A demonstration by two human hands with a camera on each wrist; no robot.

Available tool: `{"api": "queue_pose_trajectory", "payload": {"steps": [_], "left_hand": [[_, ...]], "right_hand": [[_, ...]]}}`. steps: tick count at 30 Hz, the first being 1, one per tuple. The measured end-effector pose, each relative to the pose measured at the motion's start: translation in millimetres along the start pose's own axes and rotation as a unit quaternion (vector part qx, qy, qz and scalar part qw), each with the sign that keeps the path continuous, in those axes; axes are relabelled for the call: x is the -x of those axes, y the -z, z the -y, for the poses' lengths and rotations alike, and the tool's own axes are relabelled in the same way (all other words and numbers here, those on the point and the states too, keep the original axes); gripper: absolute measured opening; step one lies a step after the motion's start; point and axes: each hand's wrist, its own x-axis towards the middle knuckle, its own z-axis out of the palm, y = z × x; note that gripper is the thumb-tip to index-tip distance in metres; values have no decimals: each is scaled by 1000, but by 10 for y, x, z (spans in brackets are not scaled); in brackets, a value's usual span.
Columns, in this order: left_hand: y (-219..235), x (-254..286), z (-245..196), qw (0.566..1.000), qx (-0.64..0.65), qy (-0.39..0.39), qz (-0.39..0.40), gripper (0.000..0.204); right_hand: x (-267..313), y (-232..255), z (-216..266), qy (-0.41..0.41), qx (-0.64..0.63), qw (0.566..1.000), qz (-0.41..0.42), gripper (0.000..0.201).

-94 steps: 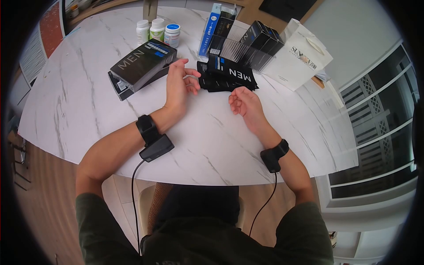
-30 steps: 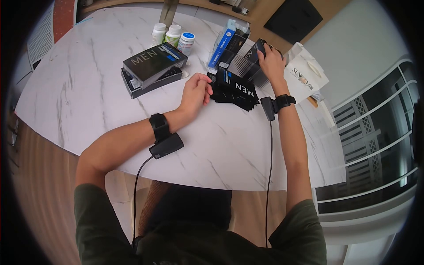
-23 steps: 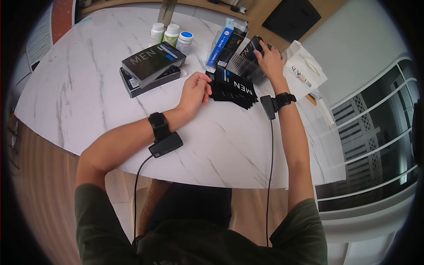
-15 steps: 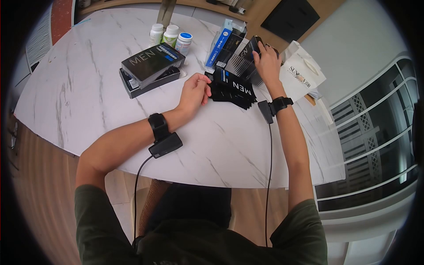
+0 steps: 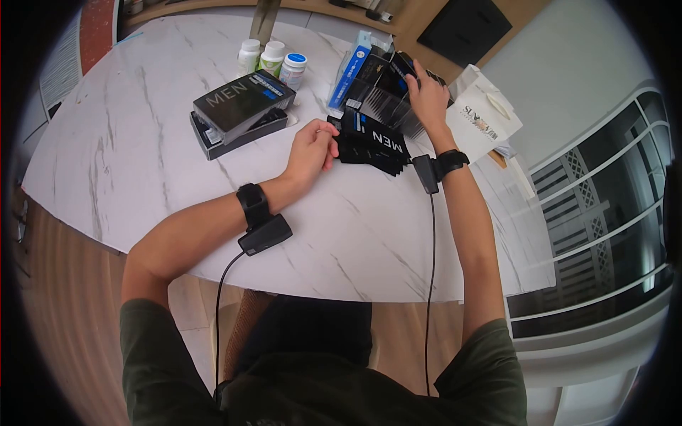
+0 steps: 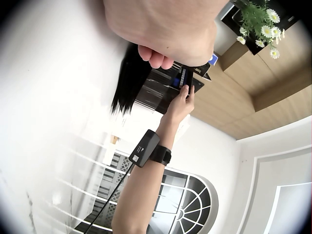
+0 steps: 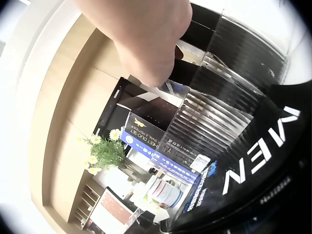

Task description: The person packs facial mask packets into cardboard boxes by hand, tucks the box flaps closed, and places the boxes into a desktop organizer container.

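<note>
My right hand (image 5: 430, 103) reaches into a clear ribbed organizer (image 5: 383, 99) at the back right. Its thumb and fingers grip a black box (image 5: 402, 65) standing there; the left wrist view shows the fingertips on the dark box's (image 6: 196, 85) edge. A fanned pile of black packets (image 5: 376, 138) marked MEN lies in front of the organizer. Beside the pile's left end my left hand (image 5: 310, 153) rests on the marble-patterned table (image 5: 341, 227), fingers loosely curled, fingertips right at the packets. The left thumb is hidden in the left wrist view.
Left of the packets, a black MEN box (image 5: 245, 99) lies askew on an open black box (image 5: 245, 135). Behind stand three bottles, one a white bottle (image 5: 292, 73) with a blue lid. The organizer also holds a blue box (image 5: 348, 77). A white paper bag (image 5: 483, 117) stands at right.
My right hand has gone from the table up to the organizer and onto the black box, which has since shifted slightly backward. My left hand has lowered beside the packets and stays there.
</note>
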Motion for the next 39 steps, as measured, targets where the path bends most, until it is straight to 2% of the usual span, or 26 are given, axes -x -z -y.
{"api": "queue_pose_trajectory", "payload": {"steps": [5, 7, 8, 10, 11, 12, 13, 14, 16, 18, 20, 21, 23, 24, 26, 27, 29, 30, 31, 33, 35, 36, 37, 39], "left_hand": [[2, 6, -4, 1000, -8, -6, 5, 16], [-1, 10, -12, 1000, 3, -10, 15, 14], [-2, 12, -13, 1000, 3, -9, 14, 14], [-14, 17, -18, 999, 0, -12, 49, 17], [-23, 26, -19, 999, 0, -10, 49, 17], [-38, 43, -37, 996, 3, 2, 84, 19], [-57, 65, -60, 993, 6, 14, 120, 21], [-78, 94, -80, 992, 5, 18, 122, 21], [-135, 177, -127, 975, -15, 29, 218, 27], [-191, 258, -130, 972, -19, 23, 233, 30], [-197, 274, -100, 969, -25, 20, 247, 33], [-164, 244, -86, 965, -74, 14, 252, 32], [-87, 183, -38, 957, -126, 20, 262, 33], [-57, 160, -10, 968, -119, 15, 220, 33], [-114, 180, -45, 987, -78, -14, 137, 40], [-52, 137, -30, 987, -88, -13, 135, 43], [-66, 120, -51, 997, -61, -17, 52, 43], [-60, 106, -57, 997, -45, -25, 60, 42], [-44, 92, -45, 997, -29, -34, 68, 43], [-8, 82, 10, 996, -50, -14, 73, 45], [-9, 96, 15, 983, -101, 22, 151, 46], [-14, 116, 6, 974, -150, 35, 164, 47], [-38, 132, -2, 973, -151, 38, 168, 47], [-85, 151, -28, 980, -116, 22, 158, 47]], "right_hand": [[-90, 308, -7, -11, -78, 996, -49, 44], [-144, 477, -25, 35, -129, 966, -219, 44], [-140, 582, -31, 35, -129, 967, -218, 44], [-41, 860, 27, -68, -331, 912, -234, 46], [13, 958, 85, -70, -330, 912, -232, 46], [78, 1038, 161, -114, -455, 846, -253, 47], [163, 1081, 205, -156, -569, 761, -269, 47], [266, 1101, 208, -153, -633, 725, -225, 47], [534, 999, 234, -176, -741, 637, -120, 43], [875, 889, 409, -233, -792, 564, 17, 41], [1200, 742, 675, -281, -833, 471, 75, 38], [1369, 653, 721, -292, -841, 442, 109, 37], [1582, 581, 837, -314, -841, 418, 139, 32], [1631, 572, 859, -324, -841, 413, 130, 32], [1659, 604, 866, -321, -817, 442, 182, 31], [1664, 604, 864, -333, -816, 439, 171, 31], [1672, 596, 870, -282, -783, 495, 248, 34], [1667, 618, 875, -261, -773, 516, 263, 39], [1665, 622, 876, -272, -773, 512, 257, 39], [1670, 624, 891, -246, -762, 537, 265, 40], [1694, 644, 907, -253, -758, 544, 257, 38], [1699, 643, 897, -239, -744, 560, 278, 38], [1699, 649, 893, -223, -728, 575, 298, 37], [1702, 662, 905, -221, -732, 574, 294, 36]]}}
